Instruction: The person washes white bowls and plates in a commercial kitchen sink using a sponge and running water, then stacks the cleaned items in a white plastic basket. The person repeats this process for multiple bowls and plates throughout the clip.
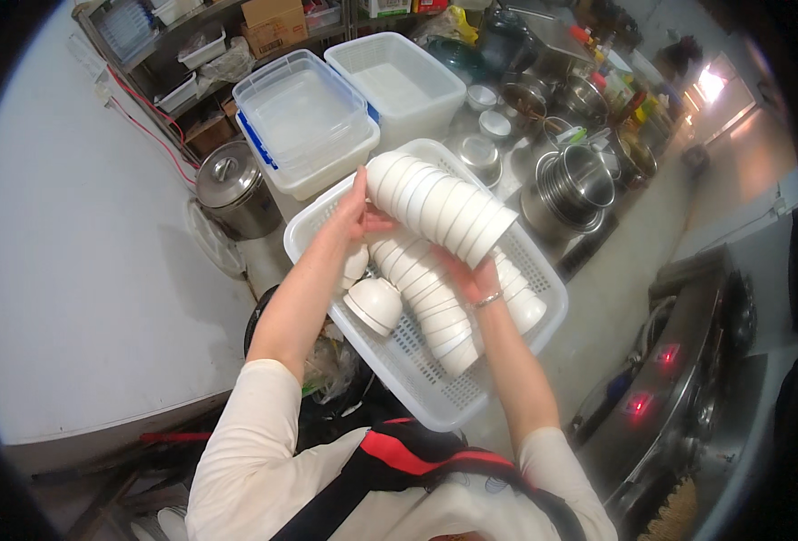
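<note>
Between my two hands lies a long nested stack of white bowls [436, 199], held over a white perforated plastic basket [554, 304]. My left hand [365, 213] grips the stack's far left end. At its near right end, my right hand [470, 274], with a bracelet at the wrist, supports it from below. Beneath, in the basket, rests a second curved stack of white bowls [429, 308]. Another row of bowls [524, 301] lies on the right, partly hidden by my right hand and the held stack. A few loose bowls [375, 304] sit on the left side.
Beyond the basket stand a lidded clear bin [301, 101] and an open white bin [399, 81]. A lidded steel pot [226, 179] is at left. Nested steel pots [568, 186] and small bowls [494, 124] crowd the right. A steel counter with red-lit displays [652, 379] runs along the right.
</note>
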{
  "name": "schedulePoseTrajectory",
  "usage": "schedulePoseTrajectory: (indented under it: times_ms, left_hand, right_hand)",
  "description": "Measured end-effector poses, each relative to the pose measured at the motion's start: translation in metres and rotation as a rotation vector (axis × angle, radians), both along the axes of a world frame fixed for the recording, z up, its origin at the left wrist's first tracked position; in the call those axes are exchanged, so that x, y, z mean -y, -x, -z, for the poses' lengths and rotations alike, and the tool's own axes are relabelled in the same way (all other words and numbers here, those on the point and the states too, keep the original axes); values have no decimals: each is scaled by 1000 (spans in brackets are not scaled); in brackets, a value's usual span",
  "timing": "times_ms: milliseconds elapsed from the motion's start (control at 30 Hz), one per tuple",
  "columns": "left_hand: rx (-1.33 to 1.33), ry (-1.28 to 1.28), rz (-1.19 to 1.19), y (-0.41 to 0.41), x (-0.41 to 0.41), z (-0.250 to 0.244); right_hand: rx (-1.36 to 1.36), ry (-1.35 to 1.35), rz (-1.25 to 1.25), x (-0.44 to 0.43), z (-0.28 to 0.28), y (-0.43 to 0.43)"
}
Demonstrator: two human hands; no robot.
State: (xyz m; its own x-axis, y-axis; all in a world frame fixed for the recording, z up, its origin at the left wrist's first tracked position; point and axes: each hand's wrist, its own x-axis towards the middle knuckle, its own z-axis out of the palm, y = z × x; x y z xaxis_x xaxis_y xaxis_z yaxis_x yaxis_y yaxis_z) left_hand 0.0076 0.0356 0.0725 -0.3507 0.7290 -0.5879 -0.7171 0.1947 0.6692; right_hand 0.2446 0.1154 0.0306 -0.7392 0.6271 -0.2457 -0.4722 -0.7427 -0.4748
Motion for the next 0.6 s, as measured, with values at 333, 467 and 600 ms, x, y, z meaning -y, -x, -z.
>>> schedulePoseTrajectory:
  times_ms: [333, 467, 600]
  left_hand:
    - [-744, 155, 38, 30, -23, 16]
    - [-785, 188, -16, 24, -20, 24]
    - [-639, 144, -39, 3, -7, 23]
  right_hand:
    - [494, -494, -46, 2, -29, -9]
    - [850, -555, -123, 2, -24, -17]
    - [1035, -734, -277, -6, -1, -31]
